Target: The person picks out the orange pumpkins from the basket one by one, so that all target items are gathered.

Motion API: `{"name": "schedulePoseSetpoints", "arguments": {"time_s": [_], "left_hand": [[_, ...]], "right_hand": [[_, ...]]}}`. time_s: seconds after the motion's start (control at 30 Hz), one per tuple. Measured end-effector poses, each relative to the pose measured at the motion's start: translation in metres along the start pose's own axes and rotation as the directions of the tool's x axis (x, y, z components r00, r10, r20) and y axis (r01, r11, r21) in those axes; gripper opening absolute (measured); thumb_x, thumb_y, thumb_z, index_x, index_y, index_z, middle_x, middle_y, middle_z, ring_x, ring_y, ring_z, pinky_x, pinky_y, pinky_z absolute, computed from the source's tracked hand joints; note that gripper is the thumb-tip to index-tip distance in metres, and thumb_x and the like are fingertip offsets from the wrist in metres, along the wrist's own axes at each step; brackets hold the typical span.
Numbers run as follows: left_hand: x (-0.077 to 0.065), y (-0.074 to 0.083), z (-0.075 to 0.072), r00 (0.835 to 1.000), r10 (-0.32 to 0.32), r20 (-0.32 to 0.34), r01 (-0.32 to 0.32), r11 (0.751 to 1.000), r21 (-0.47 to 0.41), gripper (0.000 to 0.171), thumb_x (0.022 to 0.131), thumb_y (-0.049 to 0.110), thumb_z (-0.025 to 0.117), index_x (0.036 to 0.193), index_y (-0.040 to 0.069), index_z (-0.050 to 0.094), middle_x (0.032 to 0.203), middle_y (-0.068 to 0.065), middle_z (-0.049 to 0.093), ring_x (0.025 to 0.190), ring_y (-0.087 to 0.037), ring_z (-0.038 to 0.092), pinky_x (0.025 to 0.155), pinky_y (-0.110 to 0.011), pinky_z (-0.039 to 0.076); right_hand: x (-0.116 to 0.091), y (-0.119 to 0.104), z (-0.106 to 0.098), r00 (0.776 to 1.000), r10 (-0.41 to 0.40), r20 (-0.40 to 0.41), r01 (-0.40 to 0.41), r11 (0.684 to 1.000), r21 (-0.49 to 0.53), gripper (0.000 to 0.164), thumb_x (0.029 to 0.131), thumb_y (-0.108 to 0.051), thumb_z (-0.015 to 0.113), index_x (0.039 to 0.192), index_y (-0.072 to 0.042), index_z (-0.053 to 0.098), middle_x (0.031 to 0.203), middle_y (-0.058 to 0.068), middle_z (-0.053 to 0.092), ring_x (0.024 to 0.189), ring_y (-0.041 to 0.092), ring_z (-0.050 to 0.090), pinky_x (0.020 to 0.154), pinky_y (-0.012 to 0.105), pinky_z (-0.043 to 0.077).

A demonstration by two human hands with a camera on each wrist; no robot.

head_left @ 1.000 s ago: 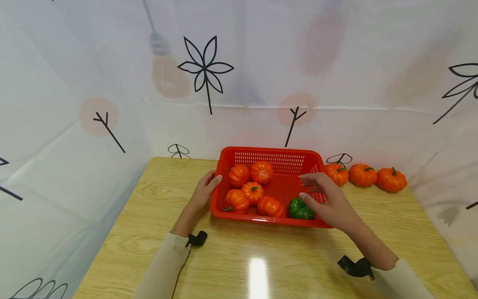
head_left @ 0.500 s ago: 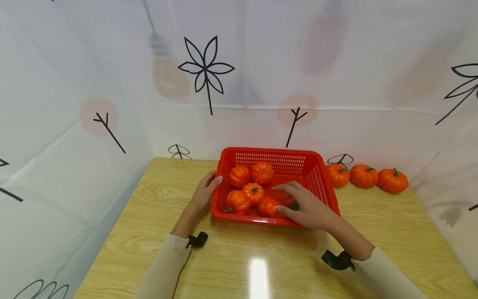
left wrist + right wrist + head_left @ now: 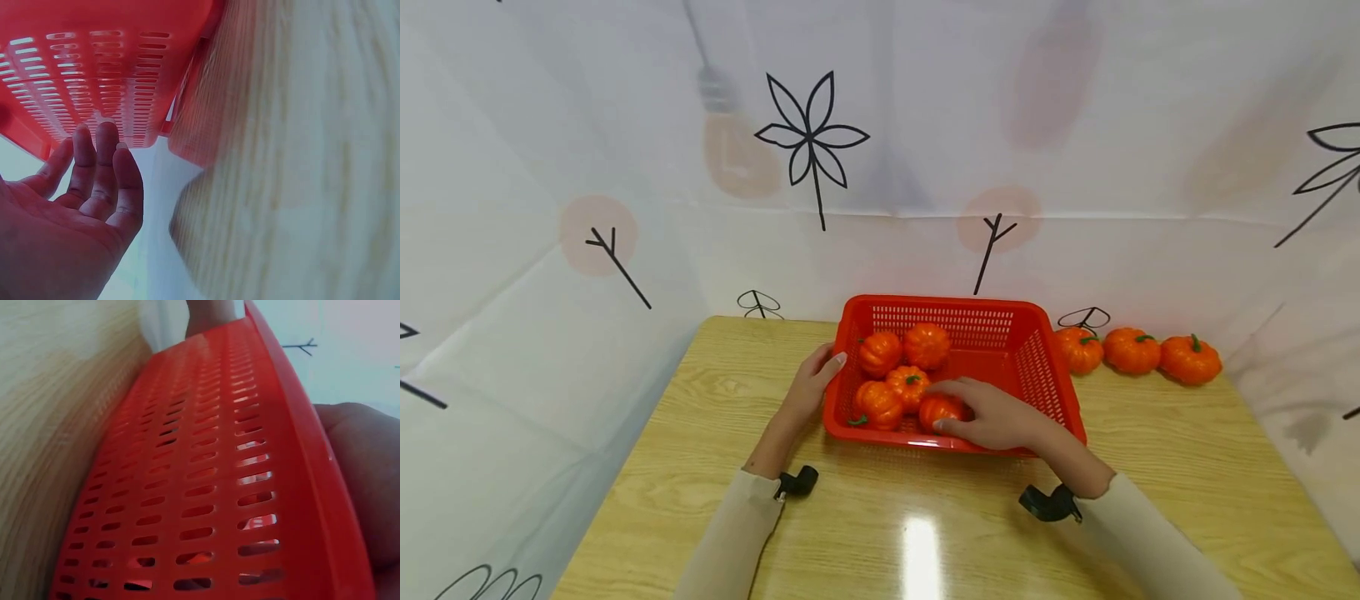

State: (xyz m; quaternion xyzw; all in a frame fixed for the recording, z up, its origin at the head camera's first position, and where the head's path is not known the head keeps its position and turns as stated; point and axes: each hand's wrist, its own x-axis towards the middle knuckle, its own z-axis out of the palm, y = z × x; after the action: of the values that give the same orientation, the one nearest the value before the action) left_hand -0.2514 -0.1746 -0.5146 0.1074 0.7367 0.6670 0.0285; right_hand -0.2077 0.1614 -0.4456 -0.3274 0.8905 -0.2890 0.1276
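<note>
A red plastic basket (image 3: 985,314) stands on the table with several small orange pumpkins in it. My left hand (image 3: 808,385) holds its left side, thumb at the rim. In the left wrist view, the fingers (image 3: 106,162) of that hand lie against the slotted outer wall. Inside the front of the basket, my right hand (image 3: 996,414) grips an orange pumpkin (image 3: 938,408), thumb on the near side and fingers over the far side. Beside it are a middle pumpkin (image 3: 908,385) and a front-left pumpkin (image 3: 880,406). The green ribbed vegetable is hidden beneath my right hand.
Along the back right, a row of orange pumpkins (image 3: 1131,350) sits on the wooden table (image 3: 850,517), just outside the basket. Two more pumpkins, one at back left (image 3: 880,353) and another (image 3: 927,346), lie inside it. A printed white cloth (image 3: 887,167) hangs behind.
My right hand has moved left across the basket, from above the green vegetable to the front orange pumpkin, and closed around it. The left hand has stayed at the basket's left side.
</note>
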Motion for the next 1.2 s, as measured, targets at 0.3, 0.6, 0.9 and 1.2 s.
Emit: {"name": "schedulePoseSetpoints", "arguments": {"time_s": [0.3, 0.6, 0.9, 1.2], "left_hand": [[0.0, -0.001, -0.001, 1.0, 0.006, 0.011, -0.006, 1.0, 0.002, 0.049, 0.112, 0.037, 0.053, 0.15, 0.005, 0.054, 0.14, -0.019, 0.063, 0.122, -0.034, 0.066, 0.097, -0.035, 0.06], [0.001, -0.001, -0.001, 1.0, 0.007, 0.011, -0.007, 1.0, 0.013, 0.05, 0.111, 0.039, 0.054, 0.148, 0.005, 0.054, 0.138, -0.018, 0.064, 0.119, -0.03, 0.067, 0.096, -0.034, 0.06], [-0.001, -0.002, -0.002, 1.0, -0.007, 0.007, 0.006, 1.0, 0.013, 0.05, 0.112, 0.037, 0.052, 0.15, 0.005, 0.053, 0.14, -0.019, 0.063, 0.121, -0.033, 0.067, 0.097, -0.035, 0.06], [-0.001, -0.002, -0.002, 1.0, -0.01, 0.016, 0.01, 1.0, -0.008, 0.05, 0.112, 0.039, 0.053, 0.15, 0.007, 0.053, 0.141, -0.016, 0.063, 0.12, -0.031, 0.067, 0.098, -0.038, 0.06]], "right_hand": [[0.009, 0.008, -0.002, 0.995, -0.013, 0.096, 0.009, 0.999, 0.045, 0.052, 0.103, -0.037, 0.068, 0.149, -0.014, 0.059, 0.151, 0.017, 0.056, 0.14, 0.04, 0.052, 0.116, 0.063, 0.041], [0.009, 0.01, -0.002, 0.997, -0.034, 0.069, 0.027, 0.994, 0.103, 0.045, 0.1, -0.026, 0.07, 0.142, -0.016, 0.062, 0.145, 0.012, 0.059, 0.129, 0.032, 0.056, 0.11, 0.057, 0.046], [0.007, 0.009, -0.005, 1.0, -0.013, 0.026, 0.007, 0.975, 0.222, 0.048, 0.096, -0.023, 0.073, 0.142, -0.016, 0.061, 0.134, 0.006, 0.061, 0.111, 0.024, 0.058, 0.092, 0.038, 0.052], [0.008, 0.008, -0.007, 0.998, -0.011, 0.057, -0.005, 0.961, 0.278, 0.048, 0.095, -0.02, 0.072, 0.142, -0.017, 0.059, 0.131, 0.004, 0.063, 0.112, 0.024, 0.059, 0.093, 0.038, 0.052]]}}
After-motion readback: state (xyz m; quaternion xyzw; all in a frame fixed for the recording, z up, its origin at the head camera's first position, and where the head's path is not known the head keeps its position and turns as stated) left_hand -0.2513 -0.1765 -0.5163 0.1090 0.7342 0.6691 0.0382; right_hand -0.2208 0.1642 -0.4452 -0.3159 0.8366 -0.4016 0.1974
